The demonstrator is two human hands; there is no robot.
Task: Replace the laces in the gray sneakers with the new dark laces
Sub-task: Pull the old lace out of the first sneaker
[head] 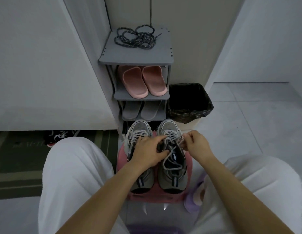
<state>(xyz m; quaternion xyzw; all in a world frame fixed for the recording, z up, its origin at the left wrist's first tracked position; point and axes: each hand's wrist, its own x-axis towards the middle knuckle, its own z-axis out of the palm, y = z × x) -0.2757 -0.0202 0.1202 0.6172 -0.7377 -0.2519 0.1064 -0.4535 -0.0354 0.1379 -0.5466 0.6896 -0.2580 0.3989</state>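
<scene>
Head view: the gray sneakers stand side by side on a pink stool between the person's knees, toes pointing away. The left hand is curled over the throat of the right sneaker, thumb and fingers gripping it to steady it. The right hand pinches one end of the old lace, whose loosened loops sag across the tongue. The dark laces lie in a tangle on top of the shoe rack, well apart from both hands.

The risk, as I judge it, is a snag — pulling the pinched end hard could bind the slack loops at an eyelet or drag the sneaker off the small stool if the left hand's hold slips. The heaped dark laces may also knot when lifted.

Count: two gray sneakers, both not yet unlaced; one heap of dark laces, strands too tangled to number; two pink slippers; two gray slippers; one lined bin.
</scene>
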